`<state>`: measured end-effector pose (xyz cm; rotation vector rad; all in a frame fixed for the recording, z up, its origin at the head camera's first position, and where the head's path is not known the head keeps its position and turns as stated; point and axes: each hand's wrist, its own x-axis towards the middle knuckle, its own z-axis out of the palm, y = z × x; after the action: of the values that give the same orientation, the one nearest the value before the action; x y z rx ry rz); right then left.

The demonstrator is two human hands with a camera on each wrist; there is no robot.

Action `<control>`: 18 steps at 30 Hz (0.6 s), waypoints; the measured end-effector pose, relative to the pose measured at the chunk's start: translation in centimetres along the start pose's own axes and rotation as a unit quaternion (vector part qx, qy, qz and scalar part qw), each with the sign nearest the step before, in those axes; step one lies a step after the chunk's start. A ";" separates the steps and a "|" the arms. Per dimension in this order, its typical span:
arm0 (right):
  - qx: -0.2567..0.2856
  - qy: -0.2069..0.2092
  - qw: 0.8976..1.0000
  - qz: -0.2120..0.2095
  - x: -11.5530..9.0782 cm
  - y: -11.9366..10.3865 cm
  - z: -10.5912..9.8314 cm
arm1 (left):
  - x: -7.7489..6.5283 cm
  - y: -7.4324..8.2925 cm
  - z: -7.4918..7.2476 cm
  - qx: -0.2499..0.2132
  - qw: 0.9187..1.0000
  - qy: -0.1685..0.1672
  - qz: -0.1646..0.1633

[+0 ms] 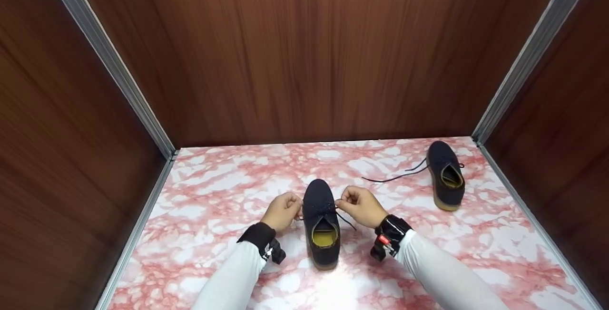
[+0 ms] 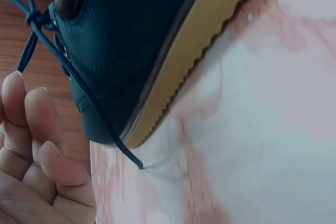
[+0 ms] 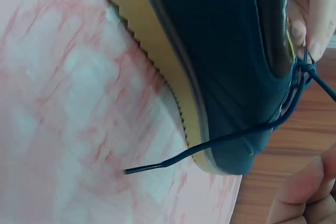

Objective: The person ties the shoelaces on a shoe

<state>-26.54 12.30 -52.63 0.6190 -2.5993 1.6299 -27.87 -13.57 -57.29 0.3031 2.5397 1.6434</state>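
dark blue shoe (image 1: 318, 198) upright, toe pointing away, mid-table near the person. lace (image 2: 90, 95) knotted on top, one loose end down each side. left hand (image 1: 281, 211) pinches lace left of the knot, right hand (image 1: 364, 207) pinches lace on the right. second shoe (image 1: 442, 158) far right, laces trailing left on marbled tabletop (image 1: 214, 234). wood panels (image 1: 309, 53) around.

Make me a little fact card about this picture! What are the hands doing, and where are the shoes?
Left hand: pinching the near shoe's lace
Right hand: pinching that lace from the other side
Near shoe: dark blue, sole down between the hands, toe pointing away from the person
Far shoe: off to the right, loose lace ends on its left
Floor surface: pink-and-white marbled
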 end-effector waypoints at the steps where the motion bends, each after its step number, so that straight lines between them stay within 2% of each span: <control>1: -0.002 0.003 1.000 0.005 0.2 0.8 -0.1 | 0.0 -0.1 -0.1 0.007 1.000 0.001 -0.003; 6: -0.022 -0.004 0.999 0.036 0.5 4.2 -0.5 | -0.3 -0.5 -0.7 0.037 0.999 0.000 -0.009; 10: -0.031 -0.016 0.997 0.066 0.3 4.8 -0.6 | -0.6 -0.7 -0.8 0.053 0.998 0.001 -0.016; 14: -0.026 -0.022 0.996 0.080 0.4 5.0 -0.8 | -0.6 -0.7 -0.5 0.023 0.999 0.003 -0.027; 18: -0.034 -0.023 0.997 0.067 0.8 4.8 -0.8 | -0.3 -0.3 -0.1 -0.019 0.999 0.015 -0.022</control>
<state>-29.02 14.61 -56.21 0.4936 -2.7728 1.5707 -27.66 -13.81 -57.56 0.2193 2.5146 1.6901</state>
